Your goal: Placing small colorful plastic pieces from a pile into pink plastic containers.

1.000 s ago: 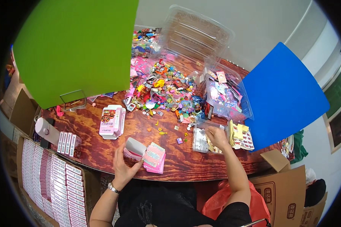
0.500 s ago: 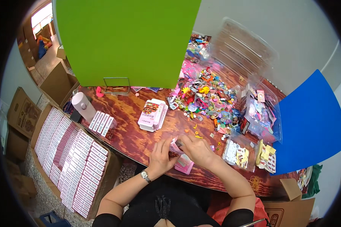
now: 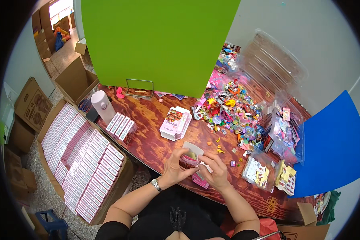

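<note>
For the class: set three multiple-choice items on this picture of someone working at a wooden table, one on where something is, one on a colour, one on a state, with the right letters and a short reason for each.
1. Where is the carton of stacked pink and white boxes?
A. on the floor to the person's left
B. on the table
C. on the person's lap

2. What colour is the bottle on the table?
A. blue
B. pale pink
C. black

3. How is the small box in the hands?
A. taped shut
B. crushed flat
C. top flap open

Key: 1 A, it stands beside the table edge; 2 B, pale pink body; 3 C, the left hand and right hand hold it with its flap raised.
</note>
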Available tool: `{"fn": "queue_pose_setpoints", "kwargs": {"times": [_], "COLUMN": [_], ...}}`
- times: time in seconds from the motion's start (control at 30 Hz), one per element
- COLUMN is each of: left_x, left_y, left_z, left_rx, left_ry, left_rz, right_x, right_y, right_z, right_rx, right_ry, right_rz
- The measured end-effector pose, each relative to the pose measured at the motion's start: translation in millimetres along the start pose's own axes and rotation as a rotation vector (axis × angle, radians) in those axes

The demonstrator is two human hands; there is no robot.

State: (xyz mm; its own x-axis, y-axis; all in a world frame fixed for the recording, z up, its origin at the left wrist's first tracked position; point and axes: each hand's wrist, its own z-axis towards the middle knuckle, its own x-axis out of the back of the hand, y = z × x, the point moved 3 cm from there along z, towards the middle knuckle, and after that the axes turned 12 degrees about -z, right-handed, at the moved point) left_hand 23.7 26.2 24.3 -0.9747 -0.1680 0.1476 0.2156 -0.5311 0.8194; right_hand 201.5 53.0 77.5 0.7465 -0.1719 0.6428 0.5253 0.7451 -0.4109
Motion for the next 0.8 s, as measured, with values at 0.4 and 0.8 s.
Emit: {"fn": "queue_pose_setpoints", "kwargs": {"times": [0.4,0.8], "left_x": [0,2], "left_y": [-8,-2], "left_z": [-11,-14], "left_rx": [-0.074,0.005], "left_ry": [-0.148,-0.174], "left_rz": [0.038,0.11], "right_x": [-10,-6], "right_y": [-6,-15], "right_z": [0,10], "right_rx": [-0.31,-0.021], "right_ry": [-0.064,-0.16], "right_rz": [0.134,0.077]}}
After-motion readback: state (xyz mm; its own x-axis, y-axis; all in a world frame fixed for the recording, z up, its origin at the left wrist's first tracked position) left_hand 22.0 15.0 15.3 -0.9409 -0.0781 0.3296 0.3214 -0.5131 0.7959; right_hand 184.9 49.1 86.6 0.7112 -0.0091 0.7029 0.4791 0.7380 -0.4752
